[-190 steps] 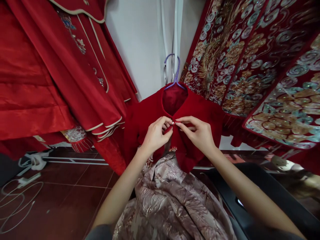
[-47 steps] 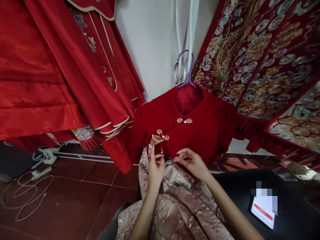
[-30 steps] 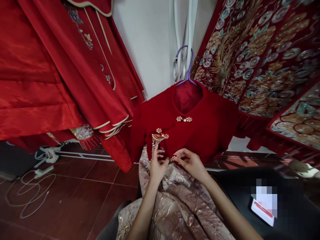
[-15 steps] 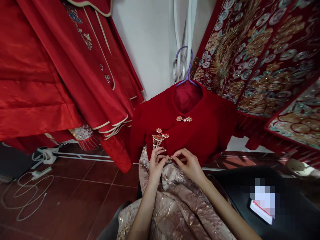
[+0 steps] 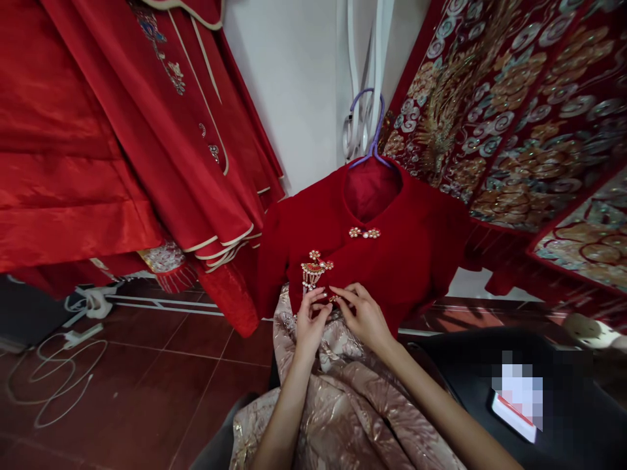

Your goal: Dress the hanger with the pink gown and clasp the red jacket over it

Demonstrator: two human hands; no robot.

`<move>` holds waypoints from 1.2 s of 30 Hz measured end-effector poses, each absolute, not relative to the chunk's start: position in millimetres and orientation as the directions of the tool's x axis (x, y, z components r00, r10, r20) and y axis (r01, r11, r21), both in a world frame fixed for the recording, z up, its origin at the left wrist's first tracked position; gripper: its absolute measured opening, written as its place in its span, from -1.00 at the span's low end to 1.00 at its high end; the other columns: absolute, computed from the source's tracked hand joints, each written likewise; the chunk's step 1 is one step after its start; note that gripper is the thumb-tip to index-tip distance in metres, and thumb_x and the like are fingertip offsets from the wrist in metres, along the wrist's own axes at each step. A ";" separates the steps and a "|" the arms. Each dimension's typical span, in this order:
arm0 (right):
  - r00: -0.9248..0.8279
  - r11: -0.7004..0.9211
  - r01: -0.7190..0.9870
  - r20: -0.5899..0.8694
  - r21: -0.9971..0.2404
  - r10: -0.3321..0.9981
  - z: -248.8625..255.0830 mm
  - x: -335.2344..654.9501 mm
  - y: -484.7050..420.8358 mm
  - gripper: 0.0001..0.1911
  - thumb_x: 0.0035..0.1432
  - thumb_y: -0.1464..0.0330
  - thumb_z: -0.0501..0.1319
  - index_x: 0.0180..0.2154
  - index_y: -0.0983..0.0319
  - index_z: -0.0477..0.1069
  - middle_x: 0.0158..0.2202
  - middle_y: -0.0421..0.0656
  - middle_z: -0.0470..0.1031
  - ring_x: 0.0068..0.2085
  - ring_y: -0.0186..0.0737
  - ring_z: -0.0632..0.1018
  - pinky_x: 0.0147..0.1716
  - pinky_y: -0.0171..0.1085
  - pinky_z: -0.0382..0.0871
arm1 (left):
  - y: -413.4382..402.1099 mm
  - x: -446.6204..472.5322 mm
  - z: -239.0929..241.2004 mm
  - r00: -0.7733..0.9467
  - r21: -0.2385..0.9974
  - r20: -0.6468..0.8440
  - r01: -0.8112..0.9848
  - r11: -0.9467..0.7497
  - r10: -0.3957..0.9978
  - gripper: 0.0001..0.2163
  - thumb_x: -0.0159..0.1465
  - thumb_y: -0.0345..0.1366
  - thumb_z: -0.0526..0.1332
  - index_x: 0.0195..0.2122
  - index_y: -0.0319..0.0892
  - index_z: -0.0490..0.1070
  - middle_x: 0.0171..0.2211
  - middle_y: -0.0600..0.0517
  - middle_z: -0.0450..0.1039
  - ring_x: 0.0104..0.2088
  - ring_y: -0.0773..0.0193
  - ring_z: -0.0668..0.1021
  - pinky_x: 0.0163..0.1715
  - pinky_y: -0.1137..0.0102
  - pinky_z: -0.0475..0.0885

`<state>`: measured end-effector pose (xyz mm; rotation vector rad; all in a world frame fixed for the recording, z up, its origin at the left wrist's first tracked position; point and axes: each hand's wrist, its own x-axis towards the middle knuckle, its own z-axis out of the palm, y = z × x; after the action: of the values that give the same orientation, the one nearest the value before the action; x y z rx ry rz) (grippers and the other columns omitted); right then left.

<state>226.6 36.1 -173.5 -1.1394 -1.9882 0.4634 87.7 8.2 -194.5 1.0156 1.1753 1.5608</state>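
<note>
A red velvet jacket [image 5: 392, 261] with short sleeves hangs on a purple hanger [image 5: 376, 130]. A beaded flower frog button [image 5: 365, 233] fastens its neckline, and a fan-shaped brooch-like ornament [image 5: 313, 266] with pearl tassels sits on the chest. Near the jacket's lower edge is another small gold frog button [image 5: 335, 299], mostly covered by fingertips. My left hand [image 5: 311, 318] pinches at its left side, thumb and index finger close together. From the right, my right hand [image 5: 363, 314] pinches the same button. Below, shiny pinkish-gold brocade fabric [image 5: 353, 398] lies over my lap.
Red satin garments [image 5: 196, 163] hang at the left; heavily embroidered ones [image 5: 514, 150] hang at the right. Scissors [image 5: 349, 140] hang behind the hanger. A black seat [image 5: 470, 365] holds a partly blurred white object [image 5: 514, 418]. White cables [image 5: 68, 365] lie on the tiled floor [image 5: 161, 385].
Both hands have risen slightly with the button between their fingertips. The right fingers have shifted up and a little left. The whole view has moved slightly.
</note>
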 end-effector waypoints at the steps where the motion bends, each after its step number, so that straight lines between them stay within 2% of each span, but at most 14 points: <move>1: -0.278 0.518 0.551 0.441 -0.654 0.853 -173.6 226.4 36.0 -0.63 0.30 0.37 0.07 0.09 0.14 0.44 -0.17 -0.08 0.41 -0.18 -0.18 0.50 -0.19 -0.23 0.46 | 8.3 87.8 -194.6 -0.249 0.974 0.089 -0.180 -0.136 0.964 -0.64 0.12 -0.27 0.32 -0.04 -0.13 0.40 -0.05 -0.07 0.43 -0.18 0.27 0.53 -0.29 0.44 0.51; 7: -0.243 0.492 0.546 0.434 -0.678 0.868 -171.0 220.1 42.5 -0.66 0.29 0.34 0.07 0.04 0.15 0.47 -0.19 -0.09 0.42 -0.25 -0.19 0.52 -0.23 -0.23 0.48 | 10.3 88.1 -198.4 -0.270 0.971 0.071 -0.201 -0.128 0.960 -0.65 0.13 -0.26 0.31 -0.05 -0.16 0.42 -0.03 -0.08 0.46 -0.18 0.26 0.55 -0.30 0.43 0.51; 13: -0.259 0.533 0.435 0.466 -0.726 0.846 -172.7 214.0 45.4 -0.65 0.29 0.35 0.08 0.06 0.12 0.46 -0.20 -0.11 0.42 -0.24 -0.24 0.53 -0.21 -0.28 0.51 | 16.2 84.2 -200.4 -0.328 0.979 0.113 -0.124 -0.162 0.938 -0.71 0.11 -0.30 0.32 -0.12 -0.22 0.50 -0.16 -0.08 0.56 -0.22 0.29 0.57 -0.12 0.38 0.46; 19: -0.227 0.538 0.406 0.488 -0.739 0.843 -177.2 213.7 41.6 -0.66 0.30 0.32 0.10 0.05 0.16 0.47 -0.18 -0.10 0.42 -0.24 -0.25 0.52 -0.16 -0.27 0.51 | 20.7 82.0 -198.2 -0.369 0.986 0.144 -0.029 -0.166 0.918 -0.78 0.10 -0.31 0.30 -0.23 -0.24 0.55 -0.25 -0.08 0.60 -0.29 0.25 0.60 -0.20 0.35 0.48; 25: -0.189 0.551 0.391 0.521 -0.738 0.832 -183.9 210.9 43.3 -0.69 0.29 0.34 0.10 0.02 0.15 0.49 -0.18 -0.09 0.42 -0.21 -0.23 0.53 -0.14 -0.26 0.51 | 25.4 72.6 -193.5 -0.294 0.965 0.244 0.168 -0.201 0.924 -0.83 0.10 -0.34 0.27 -0.28 -0.22 0.58 -0.29 -0.06 0.61 -0.33 0.24 0.60 -0.27 0.37 0.48; 31: -0.163 0.534 0.347 0.512 -0.771 0.844 -181.1 210.2 45.8 -0.72 0.28 0.33 0.11 -0.03 0.16 0.51 -0.20 -0.10 0.43 -0.23 -0.24 0.54 -0.14 -0.24 0.53 | 23.6 71.4 -191.7 -0.199 0.935 0.314 0.235 -0.266 0.928 -0.83 0.16 -0.38 0.21 -0.24 -0.19 0.53 -0.25 -0.04 0.58 -0.26 0.26 0.58 -0.25 0.39 0.46; 33: -0.167 0.527 0.320 0.501 -0.787 0.849 -175.9 213.3 43.8 -0.72 0.28 0.31 0.11 -0.06 0.16 0.51 -0.19 -0.11 0.44 -0.24 -0.25 0.54 -0.19 -0.26 0.55 | 19.4 74.8 -192.9 -0.242 0.924 0.347 0.253 -0.286 0.906 -0.79 0.15 -0.43 0.19 -0.20 -0.17 0.50 -0.21 -0.04 0.55 -0.25 0.28 0.56 -0.26 0.42 0.45; 36: -0.095 0.517 0.318 0.515 -0.795 0.852 -165.8 220.8 36.9 -0.74 0.28 0.30 0.11 -0.12 0.16 0.53 -0.21 -0.11 0.43 -0.29 -0.28 0.54 -0.35 -0.33 0.54 | 12.3 78.6 -194.2 -0.404 0.916 0.383 0.286 -0.283 0.831 -0.78 0.16 -0.44 0.16 -0.17 -0.15 0.48 -0.17 -0.04 0.52 -0.27 0.28 0.53 -0.30 0.44 0.43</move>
<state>220.8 36.9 -165.8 -1.0067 -1.6622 0.6082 78.6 12.3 -194.2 1.3859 1.5436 1.7314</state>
